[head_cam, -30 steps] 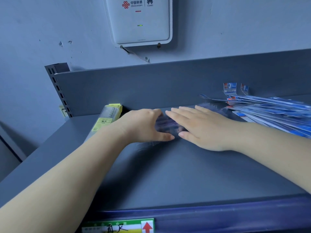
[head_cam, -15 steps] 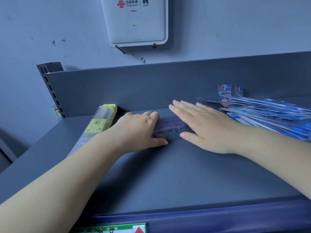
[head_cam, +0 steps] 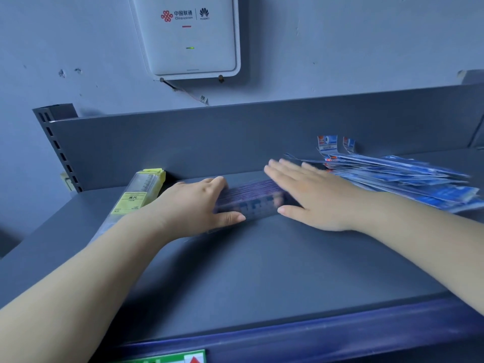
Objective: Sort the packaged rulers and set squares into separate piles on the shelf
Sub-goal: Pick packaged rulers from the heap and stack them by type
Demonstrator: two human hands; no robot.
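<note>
While L hand (head_cam: 193, 205) curls round stack of packaged rulers (head_cam: 251, 199) on shelf (head_cam: 262, 271), R hand (head_cam: 314, 197) lies flat on it, fingers straight; blue-packet pile (head_cam: 406, 179) just R.

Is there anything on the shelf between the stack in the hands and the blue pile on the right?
Nothing visible. The left hand grips the purple stack; the right hand lies flat on its other end, right beside the blue packet pile. The right hand hides the gap itself. The clear ruler box sits left, out of the way.
</note>
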